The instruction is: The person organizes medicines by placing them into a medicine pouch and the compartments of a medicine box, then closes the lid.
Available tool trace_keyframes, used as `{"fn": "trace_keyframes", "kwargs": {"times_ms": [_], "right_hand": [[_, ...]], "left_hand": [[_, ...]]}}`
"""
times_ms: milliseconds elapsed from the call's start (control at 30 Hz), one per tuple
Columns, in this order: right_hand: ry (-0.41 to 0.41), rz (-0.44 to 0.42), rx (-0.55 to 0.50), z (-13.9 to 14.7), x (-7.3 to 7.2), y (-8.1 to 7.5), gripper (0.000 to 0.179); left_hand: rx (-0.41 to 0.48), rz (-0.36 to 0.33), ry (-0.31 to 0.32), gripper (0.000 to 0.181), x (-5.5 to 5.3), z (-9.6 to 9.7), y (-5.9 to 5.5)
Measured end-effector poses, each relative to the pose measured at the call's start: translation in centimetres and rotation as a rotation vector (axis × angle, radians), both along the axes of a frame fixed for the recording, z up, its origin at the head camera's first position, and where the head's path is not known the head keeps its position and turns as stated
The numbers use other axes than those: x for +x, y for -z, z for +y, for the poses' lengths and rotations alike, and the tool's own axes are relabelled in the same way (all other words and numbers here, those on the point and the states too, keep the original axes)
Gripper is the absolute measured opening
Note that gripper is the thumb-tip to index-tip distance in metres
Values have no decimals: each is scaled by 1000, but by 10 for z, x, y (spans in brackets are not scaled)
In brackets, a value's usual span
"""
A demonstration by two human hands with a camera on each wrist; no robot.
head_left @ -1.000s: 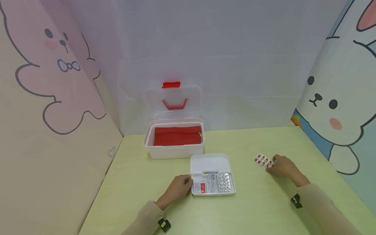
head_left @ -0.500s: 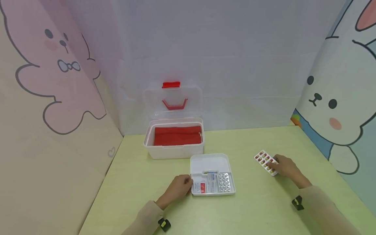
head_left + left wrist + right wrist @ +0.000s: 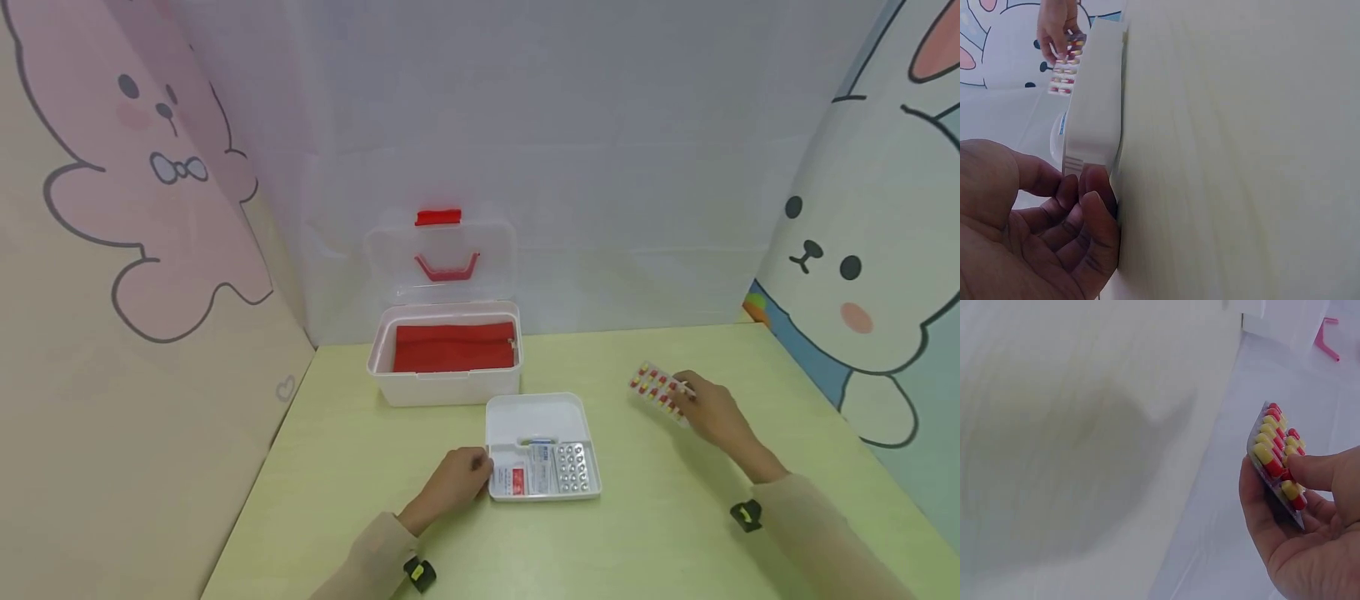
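Observation:
My right hand [image 3: 712,412] pinches a blister pack of red and yellow capsules [image 3: 1272,440] between thumb and fingers, raised off the tabletop. In the right wrist view the pack is tilted, its capsule side toward the thumb. A small white plastic case [image 3: 536,412] lies with its lid back on the table between my hands. Inside it sit a silver blister pack [image 3: 572,467], a red-and-white packet [image 3: 517,481] and pale printed sachets [image 3: 540,468]. My left hand [image 3: 1054,219] grips the case's near left edge, thumb and curled fingers at its side.
Behind the small case stands a larger white box [image 3: 442,387] with a red pouch [image 3: 453,347] inside. Its clear lid [image 3: 487,250], with a red handle, stands raised against the back curtain. Walls with cartoon drawings flank the pale yellow table [image 3: 337,442].
My right hand has lifted the capsule blister pack off the table and shifted it slightly left and away from me. My left hand and the small case have stayed in place.

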State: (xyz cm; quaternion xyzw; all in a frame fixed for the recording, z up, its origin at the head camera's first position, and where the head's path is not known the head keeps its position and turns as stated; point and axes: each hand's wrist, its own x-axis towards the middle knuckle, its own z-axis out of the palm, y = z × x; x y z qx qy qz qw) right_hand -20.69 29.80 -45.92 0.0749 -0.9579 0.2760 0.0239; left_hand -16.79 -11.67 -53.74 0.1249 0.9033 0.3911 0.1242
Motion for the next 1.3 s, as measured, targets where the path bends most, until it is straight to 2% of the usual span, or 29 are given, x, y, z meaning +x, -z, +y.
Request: {"fn": "trace_keyframes", "kwargs": {"times_ms": [267,567,1033,1300], "right_hand": [[-41,40,-48,-36,1,-29,37],[-101,105,-87,-68,-4,-37,33],[-203,115,-73,-115,-10,-29,26],[-240,33,-45,-138,-13,-16,25]], "left_hand": [[24,2,-12,26,-1,1,0],[15,1,-17,26,-2,1,2],[28,-8,-5,26,-2,0,5],[19,-18,-5,27,-1,0,2]]}}
